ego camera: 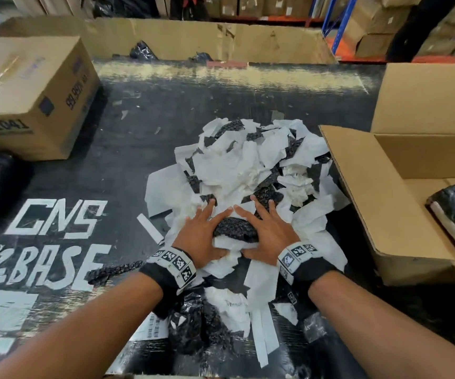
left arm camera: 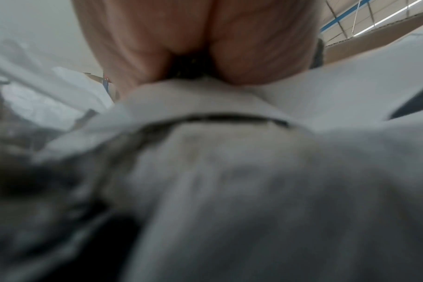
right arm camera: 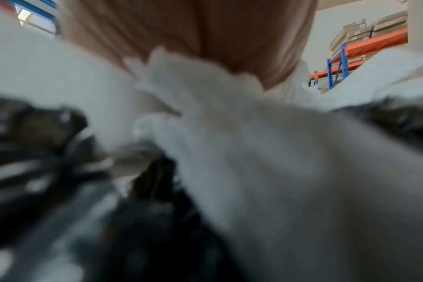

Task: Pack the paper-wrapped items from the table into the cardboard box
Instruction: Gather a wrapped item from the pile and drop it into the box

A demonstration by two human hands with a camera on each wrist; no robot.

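We find both hands, left hand (ego camera: 203, 236) and right hand (ego camera: 265, 232), fingers spread flat, flanking a dark bundle (ego camera: 235, 229) lying crosswise atop the paper pile (ego camera: 251, 170) on the desk (ego camera: 127, 149), with the open box (ego camera: 363, 203) nearer our right.

Person, two bare forearms, no sleeves — entering from the lower left and lower right of the head view.
Left hand (ego camera: 203, 236): bare, ungloved.
Right hand (ego camera: 266, 232): bare, ungloved.
Wrist bands, one per wrist (ego camera: 173, 262) — black fabric cuffs, each topped by a white strip printed with square black-and-white coded markers and small lettering too fine to read.
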